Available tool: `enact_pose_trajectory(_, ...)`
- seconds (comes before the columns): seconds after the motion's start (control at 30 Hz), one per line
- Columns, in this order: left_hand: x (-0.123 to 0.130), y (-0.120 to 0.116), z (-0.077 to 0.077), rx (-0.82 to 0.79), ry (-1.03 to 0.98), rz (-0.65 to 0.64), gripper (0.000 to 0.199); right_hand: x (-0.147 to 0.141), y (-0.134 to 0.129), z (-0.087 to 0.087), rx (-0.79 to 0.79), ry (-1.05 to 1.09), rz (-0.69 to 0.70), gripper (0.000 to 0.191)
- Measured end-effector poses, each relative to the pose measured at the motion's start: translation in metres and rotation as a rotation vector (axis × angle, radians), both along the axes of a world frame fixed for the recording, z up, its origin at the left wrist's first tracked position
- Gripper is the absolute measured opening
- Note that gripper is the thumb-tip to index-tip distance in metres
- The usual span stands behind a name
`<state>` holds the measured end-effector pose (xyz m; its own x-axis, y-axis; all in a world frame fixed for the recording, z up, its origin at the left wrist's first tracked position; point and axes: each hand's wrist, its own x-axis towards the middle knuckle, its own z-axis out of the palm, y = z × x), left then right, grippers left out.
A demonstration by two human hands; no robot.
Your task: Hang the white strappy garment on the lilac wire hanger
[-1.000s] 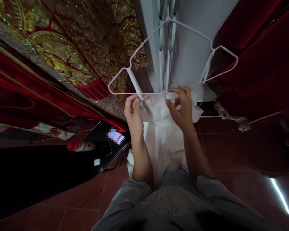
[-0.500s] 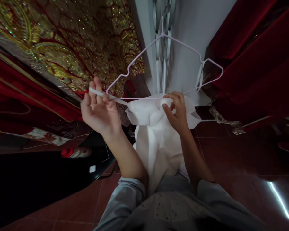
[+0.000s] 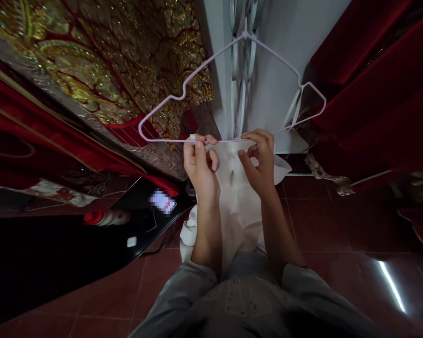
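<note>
A pale lilac clothes hanger (image 3: 214,61) hangs by its top in front of a pale wall. My right hand (image 3: 260,164) has its fingers curled over the hanger's bottom bar, right of the middle. Left of it, my left hand (image 3: 202,171) is closed at the same bar, with a bit of white strap (image 3: 192,136) showing at its fingertips. Another white strap (image 3: 296,108) is looped over the hanger's right shoulder. Below both hands hangs a white garment (image 3: 232,202), its upper edge partly behind them.
Gold-sequined cloth (image 3: 127,70) and red garments hang at left, dark red cloth (image 3: 366,94) at right. Metal bars (image 3: 238,103) stand behind the hanger. On a black tabletop (image 3: 56,263) are a red-capped bottle (image 3: 109,217), a lit phone (image 3: 162,202) and a small white case (image 3: 131,241).
My left hand has moved right and inward with the strap, from beyond the hanger's left end to the bottom bar. My right hand stays on the bar. The phone has come into sight.
</note>
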<state>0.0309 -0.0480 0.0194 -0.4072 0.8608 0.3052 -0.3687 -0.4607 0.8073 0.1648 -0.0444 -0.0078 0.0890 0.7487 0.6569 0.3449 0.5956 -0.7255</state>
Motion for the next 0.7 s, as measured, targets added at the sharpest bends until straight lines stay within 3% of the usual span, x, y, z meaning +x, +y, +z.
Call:
enact_pose_trajectory(0.1,-0.003,0.003,-0.002,-0.005,0.031,-0.012,0.039,0.013,0.003,-0.005,0.063,0.099,-0.058,0.028)
enact_pose_trajectory(0.2,-0.005,0.005,-0.004,0.014,0.027,-0.033,0.041,0.035,0.016,-0.014,0.114,0.431,-0.320,0.024)
enact_pose_trajectory(0.23,-0.005,0.006,-0.005,0.028,0.014,-0.042,0.040,0.043,0.022,-0.016,0.056,0.524,-0.359,0.024)
enact_pose_trajectory(0.3,-0.004,0.006,-0.005,0.068,-0.019,-0.064,0.037,0.058,0.031,-0.014,-0.132,0.604,-0.302,0.023)
enact_pose_trajectory(0.37,-0.003,0.006,-0.006,0.098,-0.047,-0.084,0.036,0.067,0.037,-0.007,-0.278,0.579,-0.184,0.019)
enact_pose_trajectory(0.47,-0.003,0.006,-0.006,0.104,-0.047,-0.087,0.036,0.070,0.037,0.006,-0.280,0.523,-0.159,0.014)
enact_pose_trajectory(0.7,-0.005,0.008,-0.009,0.125,-0.003,-0.070,0.033,0.071,0.024,0.011,-0.110,0.387,-0.374,0.019)
